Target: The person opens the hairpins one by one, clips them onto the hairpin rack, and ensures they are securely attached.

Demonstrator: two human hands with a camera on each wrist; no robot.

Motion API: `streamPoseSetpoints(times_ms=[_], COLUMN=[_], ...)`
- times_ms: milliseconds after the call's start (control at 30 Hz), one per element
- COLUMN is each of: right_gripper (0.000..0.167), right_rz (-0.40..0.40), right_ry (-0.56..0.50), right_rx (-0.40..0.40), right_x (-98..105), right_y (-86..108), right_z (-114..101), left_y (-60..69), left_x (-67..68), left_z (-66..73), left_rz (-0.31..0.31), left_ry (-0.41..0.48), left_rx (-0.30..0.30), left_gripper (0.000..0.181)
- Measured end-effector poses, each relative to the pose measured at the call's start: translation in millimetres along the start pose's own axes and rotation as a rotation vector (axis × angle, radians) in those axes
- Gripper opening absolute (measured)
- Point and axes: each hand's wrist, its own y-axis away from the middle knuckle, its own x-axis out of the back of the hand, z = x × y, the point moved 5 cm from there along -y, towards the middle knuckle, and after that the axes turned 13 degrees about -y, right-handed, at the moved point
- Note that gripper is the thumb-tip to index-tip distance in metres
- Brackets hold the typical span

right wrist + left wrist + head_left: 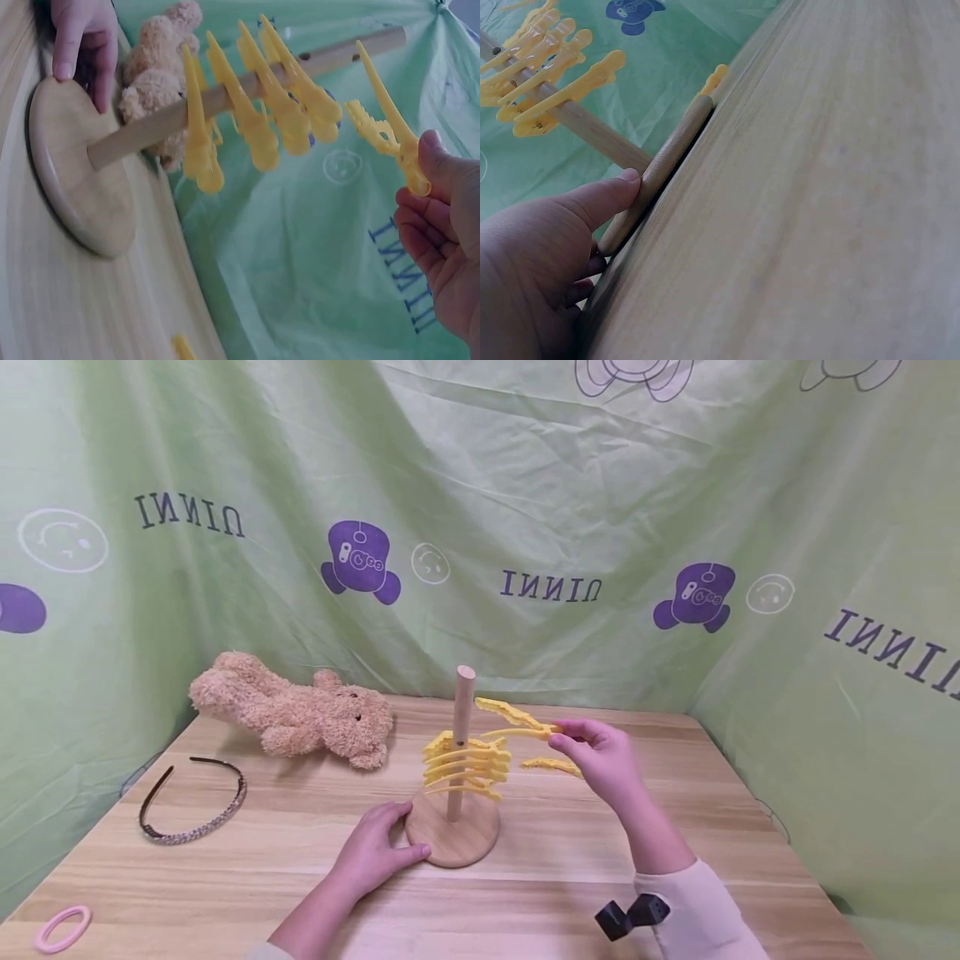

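Observation:
A wooden stand has a round base [468, 845] and an upright post [462, 706]. Several yellow alligator hair clips [259, 135] are clamped on the post, one above another. At the base's left edge, my left hand [373, 853] holds the rim, thumb on top and fingers at the side. My right hand [606, 764] pinches another yellow alligator hair clip [406, 154] by its tail end. That clip's jaws are spread and point at the upper post, right of it and apart from it. One more yellow clip [551, 766] lies on the table behind the right hand, partly hidden.
A brown teddy bear [300, 710] lies on its side at the back left. In front of it is a headband [198, 833], and a pink ring-shaped band [63, 929] lies at the near left corner. Green printed cloth [480, 510] hangs round the table [540, 877].

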Motion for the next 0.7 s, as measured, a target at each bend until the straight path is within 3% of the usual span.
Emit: streamPoseSetpoints(times_ms=[333,500,700], right_gripper=[0.024,0.024,0.023], right_rz=[-0.102,-0.142,-0.160], right_ry=[0.008,0.011,0.014], right_rx=[0.049,0.093,0.092], right_x=[-38.7,-49.0,-54.8], right_y=[-11.7,-11.7,-10.1], right_z=[-8.5,-13.2,-15.0], left_y=[-0.1,0.3,1.6], left_x=[1.5,2.0,2.2], left_z=[3.2,3.9,2.7], left_rz=[0.009,0.010,0.010], left_ry=[-0.003,0.008,0.004], left_rx=[-0.019,-0.013,-0.010], left_gripper=[0.078,0.077,0.077])
